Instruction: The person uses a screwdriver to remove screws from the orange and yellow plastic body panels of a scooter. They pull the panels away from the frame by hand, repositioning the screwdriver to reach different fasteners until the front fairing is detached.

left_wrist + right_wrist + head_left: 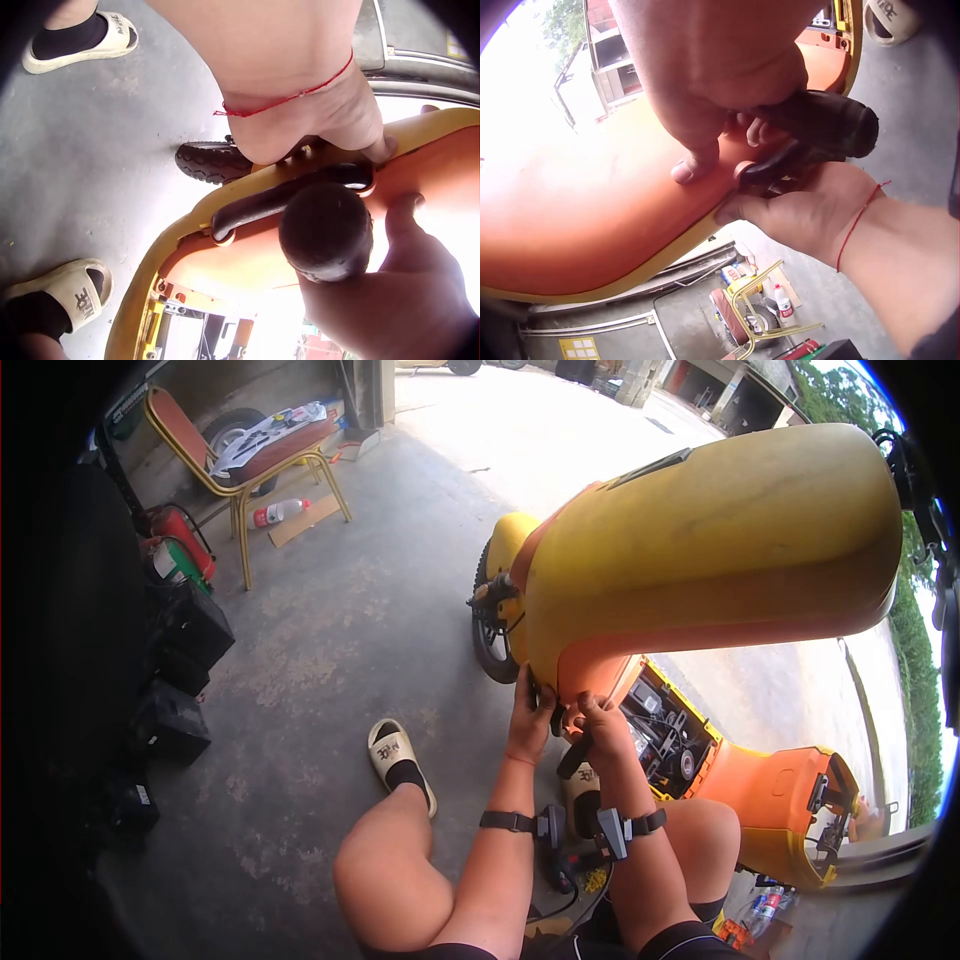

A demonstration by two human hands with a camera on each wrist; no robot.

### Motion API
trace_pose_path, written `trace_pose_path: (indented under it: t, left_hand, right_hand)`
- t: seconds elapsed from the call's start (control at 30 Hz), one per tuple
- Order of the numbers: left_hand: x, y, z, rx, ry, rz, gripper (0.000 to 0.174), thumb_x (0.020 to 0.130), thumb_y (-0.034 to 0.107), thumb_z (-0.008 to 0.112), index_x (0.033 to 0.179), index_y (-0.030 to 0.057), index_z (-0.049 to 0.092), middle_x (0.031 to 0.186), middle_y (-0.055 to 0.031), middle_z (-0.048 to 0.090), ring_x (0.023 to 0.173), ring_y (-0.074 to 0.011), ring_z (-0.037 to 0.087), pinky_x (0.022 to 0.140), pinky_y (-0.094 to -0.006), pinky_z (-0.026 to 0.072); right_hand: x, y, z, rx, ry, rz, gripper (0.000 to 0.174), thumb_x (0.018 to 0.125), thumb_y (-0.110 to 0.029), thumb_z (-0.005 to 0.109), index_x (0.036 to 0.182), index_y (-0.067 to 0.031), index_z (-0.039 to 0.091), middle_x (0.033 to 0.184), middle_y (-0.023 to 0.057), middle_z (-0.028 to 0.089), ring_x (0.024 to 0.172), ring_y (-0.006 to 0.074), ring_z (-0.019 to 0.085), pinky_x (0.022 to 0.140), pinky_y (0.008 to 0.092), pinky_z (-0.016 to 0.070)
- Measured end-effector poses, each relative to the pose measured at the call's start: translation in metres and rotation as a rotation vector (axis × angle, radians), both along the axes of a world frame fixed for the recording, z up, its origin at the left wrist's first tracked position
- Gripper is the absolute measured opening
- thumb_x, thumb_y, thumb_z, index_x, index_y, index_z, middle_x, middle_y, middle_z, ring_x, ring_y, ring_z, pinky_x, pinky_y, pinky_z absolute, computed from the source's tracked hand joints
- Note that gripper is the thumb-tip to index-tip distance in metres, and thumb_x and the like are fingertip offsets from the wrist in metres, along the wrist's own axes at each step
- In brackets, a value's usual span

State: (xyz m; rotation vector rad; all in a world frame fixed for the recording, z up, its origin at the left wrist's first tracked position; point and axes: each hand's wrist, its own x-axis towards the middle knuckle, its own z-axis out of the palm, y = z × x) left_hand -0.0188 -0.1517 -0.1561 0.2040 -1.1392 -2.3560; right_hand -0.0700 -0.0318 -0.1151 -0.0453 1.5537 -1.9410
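Two bare hands of ours meet at the inner edge of the big yellow-and-orange shell (715, 530), which stands raised in front of us, toward our right. Our left hand (528, 720) touches its yellow rim (427, 126) with the thumb; most of the other fingers are hidden, so we cannot tell how far they close. A red string (300, 97) circles that wrist. Our right hand (606, 735) grips a dark round-ended handle (840, 124) in curled fingers, its thumb (684, 171) out against the orange surface. The far end of what we hold is hidden. Just beside it, a black curved bar (259, 204) is fixed along the shell's edge.

Below the raised shell an open compartment (660, 735) shows wiring and black parts, with an orange-and-yellow body section (765, 790) next to it. A wheel (493, 645) stands on the concrete floor (320, 630) past our left hand. One light-coloured slipper (402, 757) is on our left foot. Farther off to the left are a gold-framed chair (180, 435) with things on its seat, a plastic bottle (280, 512) lying on the floor, a red extinguisher (183, 535) and several black boxes (190, 625).
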Motion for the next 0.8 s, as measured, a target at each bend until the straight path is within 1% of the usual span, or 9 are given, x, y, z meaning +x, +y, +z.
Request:
trace_pose_path:
  t: [0.2, 0.27, 0.3, 0.37, 0.53, 0.6, 0.67, 0.77, 0.8]
  left_hand:
    - [-0.003, 0.004, -0.009, 0.037, -0.004, 0.005, 0.074, 0.098, 0.041, 0.059, 0.152, 0.0036, 0.026, 0.148, -0.0073, 0.041, 0.136, -0.0197, 0.038, 0.112, -0.0342, 0.031]
    - [-0.003, 0.003, -0.006, 0.022, 0.008, 0.057, 0.065, 0.1, 0.033, 0.059, 0.15, 0.004, 0.028, 0.141, -0.0071, 0.045, 0.123, -0.0167, 0.046, 0.103, -0.03, 0.0394]
    - [-0.002, 0.003, -0.002, 0.022, 0.007, 0.047, 0.065, 0.1, 0.033, 0.059, 0.15, 0.004, 0.028, 0.141, -0.0071, 0.045, 0.123, -0.0167, 0.046, 0.103, -0.03, 0.0394]
    - [0.001, 0.002, 0.004, -0.01, -0.031, 0.041, 0.071, 0.1, 0.042, 0.057, 0.151, 0.0015, 0.029, 0.148, -0.0079, 0.041, 0.135, -0.0194, 0.038, 0.112, -0.0345, 0.0303]
    - [0.001, 0.002, 0.006, -0.013, -0.043, 0.039, 0.069, 0.1, 0.04, 0.057, 0.15, 0.0015, 0.031, 0.147, -0.0079, 0.042, 0.133, -0.0191, 0.04, 0.112, -0.0339, 0.0295]
    - [0.001, -0.001, 0.003, -0.021, -0.046, 0.042, 0.068, 0.1, 0.038, 0.058, 0.15, 0.0016, 0.031, 0.147, -0.0077, 0.042, 0.133, -0.019, 0.04, 0.112, -0.0337, 0.0293]
    - [-0.001, -0.002, -0.001, 0.034, 0.001, 0.004, 0.067, 0.1, 0.037, 0.059, 0.15, 0.0027, 0.03, 0.145, -0.0072, 0.042, 0.129, -0.0178, 0.042, 0.107, -0.0325, 0.034]
    - [0.001, 0.0, 0.0, 0.007, -0.004, 0.035, 0.071, 0.099, 0.039, 0.06, 0.151, 0.0027, 0.027, 0.147, -0.0076, 0.04, 0.132, -0.0181, 0.039, 0.109, -0.0325, 0.0317]
    - [0.0, 0.001, -0.003, 0.009, 0.002, 0.017, 0.071, 0.099, 0.039, 0.06, 0.151, 0.0027, 0.027, 0.147, -0.0076, 0.04, 0.132, -0.0181, 0.039, 0.109, -0.0325, 0.0317]
  right_hand:
    - [0.005, -0.005, 0.013, 0.049, -0.018, -0.078, 0.038, 0.088, -0.043, 0.073, 0.084, -0.006, 0.068, 0.065, -0.002, 0.058, 0.058, 0.0064, 0.05, 0.053, 0.0201, 0.0364]
    - [0.006, -0.007, 0.014, 0.035, -0.014, -0.094, 0.037, 0.088, -0.043, 0.073, 0.083, -0.006, 0.067, 0.065, -0.0017, 0.058, 0.058, 0.0064, 0.05, 0.053, 0.0201, 0.0367]
    - [0.008, -0.009, 0.016, 0.017, -0.014, -0.103, 0.037, 0.089, -0.042, 0.073, 0.082, -0.006, 0.067, 0.065, -0.0014, 0.058, 0.057, 0.0065, 0.05, 0.053, 0.0201, 0.037]
    - [0.009, -0.01, 0.016, 0.035, 0.003, -0.155, 0.038, 0.088, -0.041, 0.074, 0.077, -0.0064, 0.064, 0.063, -0.0014, 0.057, 0.057, 0.0065, 0.05, 0.053, 0.0204, 0.0369]
    - [0.011, -0.012, 0.013, 0.051, 0.01, -0.173, 0.04, 0.088, -0.041, 0.074, 0.071, -0.0077, 0.06, 0.062, -0.002, 0.055, 0.055, 0.007, 0.049, 0.051, 0.0205, 0.0365]
    - [0.011, -0.012, 0.01, 0.023, 0.012, -0.163, 0.041, 0.087, -0.042, 0.074, 0.072, -0.0076, 0.06, 0.062, -0.0023, 0.055, 0.055, 0.0066, 0.049, 0.05, 0.0205, 0.0366]
    - [0.012, -0.013, 0.009, -0.003, 0.015, -0.155, 0.042, 0.087, -0.044, 0.075, 0.072, -0.0075, 0.06, 0.062, -0.0025, 0.054, 0.055, 0.0063, 0.048, 0.05, 0.0205, 0.0368]
    - [0.017, -0.012, 0.01, 0.067, 0.032, -0.184, 0.044, 0.084, -0.048, 0.076, 0.078, -0.0065, 0.062, 0.064, -0.0026, 0.055, 0.056, 0.0051, 0.048, 0.05, 0.0207, 0.0373]
    - [0.021, -0.015, 0.007, 0.113, 0.02, -0.241, 0.045, 0.084, -0.05, 0.076, 0.083, -0.0059, 0.063, 0.066, -0.0026, 0.055, 0.057, 0.0047, 0.048, 0.05, 0.0205, 0.0374]
